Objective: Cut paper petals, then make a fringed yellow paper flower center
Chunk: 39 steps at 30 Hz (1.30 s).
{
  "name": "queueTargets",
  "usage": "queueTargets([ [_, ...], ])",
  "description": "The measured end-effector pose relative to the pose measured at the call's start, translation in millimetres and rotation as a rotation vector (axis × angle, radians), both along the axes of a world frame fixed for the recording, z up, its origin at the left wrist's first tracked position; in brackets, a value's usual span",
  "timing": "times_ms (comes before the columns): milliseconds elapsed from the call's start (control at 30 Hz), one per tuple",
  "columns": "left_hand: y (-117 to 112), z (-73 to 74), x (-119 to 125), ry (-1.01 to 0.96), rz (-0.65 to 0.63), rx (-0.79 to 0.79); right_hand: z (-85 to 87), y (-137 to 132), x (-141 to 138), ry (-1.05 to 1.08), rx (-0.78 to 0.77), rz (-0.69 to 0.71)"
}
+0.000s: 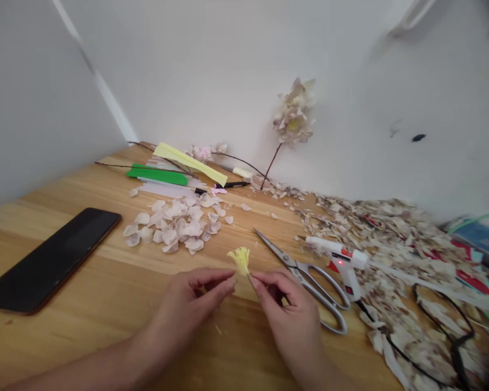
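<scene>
A small tuft of yellow crepe paper strips (241,259), like a flower centre, stands upright between my hands above the wooden table. My right hand (291,312) pinches its base between thumb and forefinger. Just left of the tuft, my left hand (193,304) is closed in a pinch; whatever its fingertips hold, if anything, I cannot make out. Scissors (303,271) with grey handles lie beside my right hand, blades toward the upper left. Beyond my left hand is a pile of pale petals (179,222).
A hot glue gun (346,260) with a lit red light rests at right on a large heap of dried petals (375,228). A phone (52,260) lies at left. Behind are yellow paper (189,163), a green strip (157,174) and a flower stem (293,117) against the wall.
</scene>
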<state>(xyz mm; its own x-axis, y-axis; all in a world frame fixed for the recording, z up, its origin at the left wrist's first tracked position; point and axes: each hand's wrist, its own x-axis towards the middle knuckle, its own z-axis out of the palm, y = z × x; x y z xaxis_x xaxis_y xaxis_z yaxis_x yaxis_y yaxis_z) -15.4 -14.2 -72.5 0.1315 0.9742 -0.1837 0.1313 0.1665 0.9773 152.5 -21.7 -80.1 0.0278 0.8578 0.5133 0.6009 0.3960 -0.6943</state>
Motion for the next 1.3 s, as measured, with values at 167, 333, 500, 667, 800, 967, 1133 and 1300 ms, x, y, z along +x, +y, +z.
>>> queueTargets([
  [167,-2,5.7,8,-0.211,0.028,-0.225,-1.8,-5,-5,-0.046,0.099,0.059],
  [333,-4,6.0,6,-0.297,0.002,-0.270,-2.8,-6,-5,-0.103,0.158,0.125],
  [500,-4,3.0,5,-0.389,-0.042,-0.298,-2.0,-6,-7,-0.055,0.163,0.161],
  [667,-2,-3.5,7,-0.523,0.028,-0.318,0.0,-7,-10,0.033,0.120,0.173],
  [800,0,-3.5,9,-0.500,0.080,-0.322,2.5,-8,-13,0.106,0.067,0.197],
  [967,-1,0.1,6,-0.402,0.101,-0.219,1.5,-8,-10,0.107,0.033,0.165],
  [1133,-2,-5.0,1,-0.312,0.094,-0.055,-3.1,-7,2,0.067,-0.039,0.185],
  [1300,-1,-12.7,1,-0.317,0.026,-0.054,-10.3,-8,6,-0.028,-0.168,0.119],
])
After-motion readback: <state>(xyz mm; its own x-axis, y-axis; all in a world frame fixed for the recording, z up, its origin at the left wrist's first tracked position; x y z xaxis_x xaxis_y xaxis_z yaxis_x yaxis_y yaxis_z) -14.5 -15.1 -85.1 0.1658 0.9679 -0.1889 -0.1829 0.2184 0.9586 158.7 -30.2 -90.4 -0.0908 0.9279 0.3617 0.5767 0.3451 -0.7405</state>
